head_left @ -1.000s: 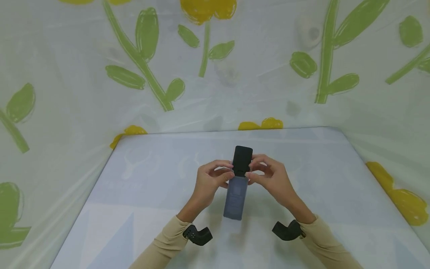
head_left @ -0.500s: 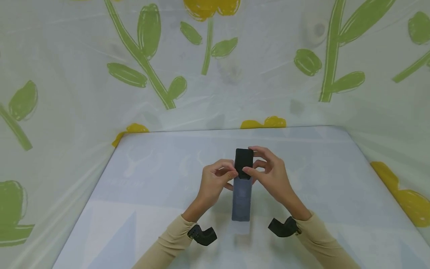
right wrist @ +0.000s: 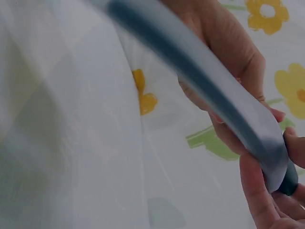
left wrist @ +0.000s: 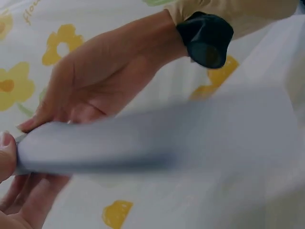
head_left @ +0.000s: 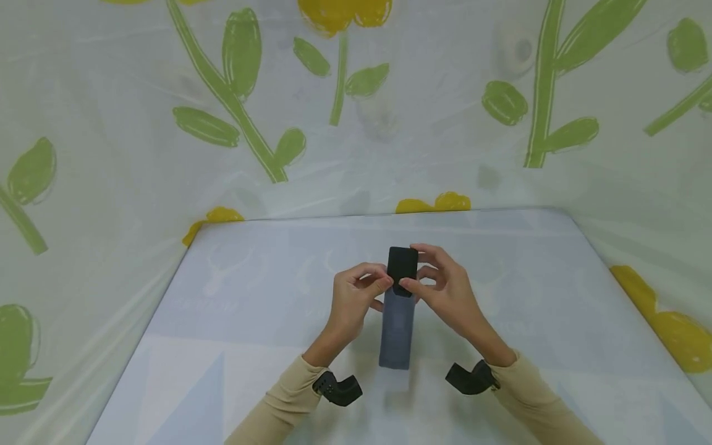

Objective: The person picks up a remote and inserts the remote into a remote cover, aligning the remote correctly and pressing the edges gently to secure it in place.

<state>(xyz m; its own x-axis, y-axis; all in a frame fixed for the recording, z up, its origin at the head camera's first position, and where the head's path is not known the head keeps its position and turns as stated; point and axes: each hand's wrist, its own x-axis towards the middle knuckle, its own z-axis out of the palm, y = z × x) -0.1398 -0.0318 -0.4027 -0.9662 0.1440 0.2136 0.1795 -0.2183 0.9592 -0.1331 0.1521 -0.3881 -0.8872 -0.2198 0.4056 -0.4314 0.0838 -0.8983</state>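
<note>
A flat black rectangular object [head_left: 402,264] rises from the upper end of a long blue-grey sleeve [head_left: 396,337], which hangs above the table in the head view. At the left edge where the two meet, my left hand [head_left: 353,300] pinches them with thumb and fingers. My right hand [head_left: 447,287] grips the black object from the right, thumb across its lower face and a finger at its top corner. The sleeve [left wrist: 109,143] is blurred in the left wrist view. A dark tip [right wrist: 289,180] shows past the sleeve's end in the right wrist view; its hidden part cannot be made out.
The pale table [head_left: 267,296] reaches back to a white curtain [head_left: 423,148] printed with green stems and yellow flowers. Black wrist cameras, one on the left wrist [head_left: 337,389] and one on the right wrist [head_left: 470,378], stand near the sleeve's lower end.
My right hand has shifted higher, its thumb now over the black object's face and a finger at the top corner. The sleeve's lower end has swung right, then slightly back left.
</note>
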